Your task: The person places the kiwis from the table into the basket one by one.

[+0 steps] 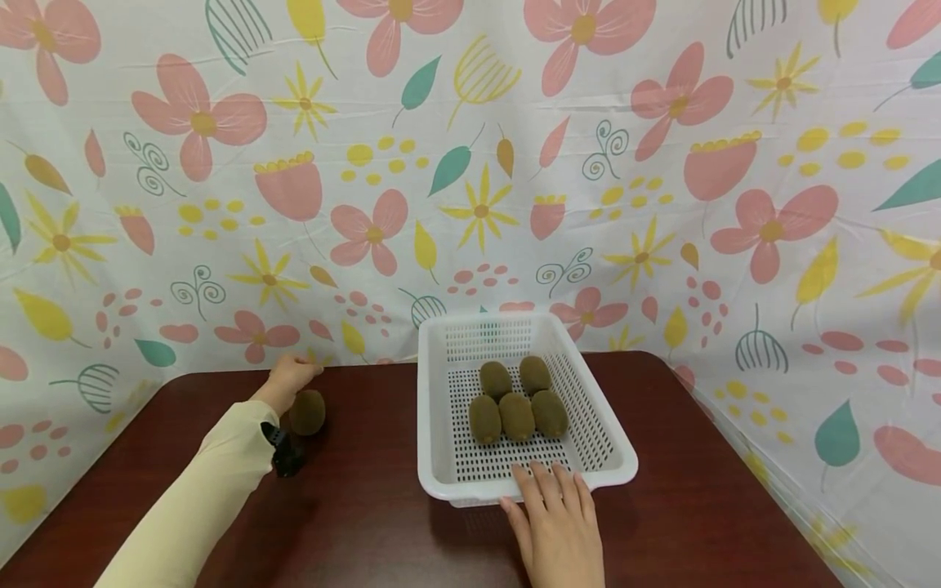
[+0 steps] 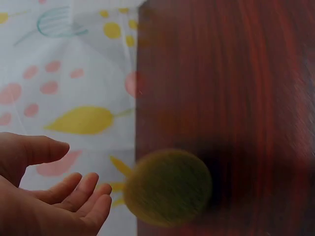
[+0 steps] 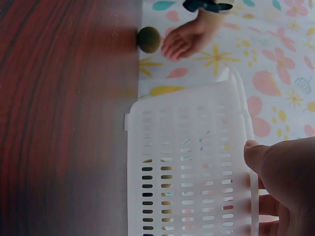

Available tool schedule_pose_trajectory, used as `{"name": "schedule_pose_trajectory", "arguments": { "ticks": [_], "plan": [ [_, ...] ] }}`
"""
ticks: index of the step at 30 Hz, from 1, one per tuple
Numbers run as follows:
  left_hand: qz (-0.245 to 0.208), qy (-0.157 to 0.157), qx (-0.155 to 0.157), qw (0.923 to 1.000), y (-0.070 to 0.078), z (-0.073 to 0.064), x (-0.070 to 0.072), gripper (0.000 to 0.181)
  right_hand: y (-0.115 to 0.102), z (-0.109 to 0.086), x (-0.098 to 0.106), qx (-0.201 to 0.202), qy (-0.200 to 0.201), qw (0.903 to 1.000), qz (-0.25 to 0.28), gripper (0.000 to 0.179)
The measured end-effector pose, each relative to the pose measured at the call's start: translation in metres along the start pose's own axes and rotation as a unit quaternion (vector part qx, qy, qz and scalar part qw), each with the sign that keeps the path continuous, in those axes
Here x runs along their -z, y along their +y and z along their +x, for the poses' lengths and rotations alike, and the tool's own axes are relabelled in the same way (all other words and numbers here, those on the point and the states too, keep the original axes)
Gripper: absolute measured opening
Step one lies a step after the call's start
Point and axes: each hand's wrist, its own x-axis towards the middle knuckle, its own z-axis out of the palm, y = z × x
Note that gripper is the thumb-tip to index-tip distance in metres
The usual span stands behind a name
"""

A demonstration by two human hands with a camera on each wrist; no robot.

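A single brown kiwi [image 1: 308, 413] is on the table at the left, separate from the others. My left hand [image 1: 290, 382] is beside it; in the left wrist view a gap shows between the loosely bent fingers [image 2: 81, 196] and the kiwi [image 2: 167, 188], and nothing is in that hand. Several more kiwis [image 1: 518, 416] lie together inside a white plastic basket [image 1: 525, 488]. At the basket's near rim, my right hand [image 1: 559, 523] grips the edge. Its thumb [image 3: 256, 153] is on the outer side and the fingers reach over into the basket, partly hidden in the right wrist view.
The dark red-brown table [image 1: 353, 506] runs back to a flower-printed cloth [image 1: 470, 163] that hangs behind it and along both sides. Slots cover the basket's walls and floor. A black strap with a device [image 1: 285, 449] is on the left wrist.
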Motion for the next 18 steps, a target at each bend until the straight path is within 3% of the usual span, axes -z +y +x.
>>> {"name": "schedule_pose_trajectory", "arguments": {
  "ticks": [5,9,13,16,18],
  "plan": [
    [0.007,0.01,0.014,0.9998,-0.017,-0.001,0.004,0.025,0.0,0.001,0.0,-0.004,-0.008,1.0,-0.002,0.067],
    [0.018,0.002,0.023,0.9996,-0.027,-0.001,0.007,0.051,0.0,0.001,0.001,-0.005,-0.008,0.9999,-0.003,0.068],
    [0.019,-0.008,0.033,0.9993,-0.034,0.0,0.008,0.057,0.0,0.001,0.001,-0.005,-0.006,1.0,-0.003,0.068],
    [0.01,-0.01,0.041,0.9991,-0.039,-0.002,0.008,0.038,0.001,0.001,0.001,-0.003,-0.007,1.0,0.0,0.065],
    [0.008,-0.013,0.05,0.9986,-0.041,-0.003,0.008,0.036,0.001,0.0,0.001,-0.001,-0.009,1.0,0.001,0.065]
  ]
}}
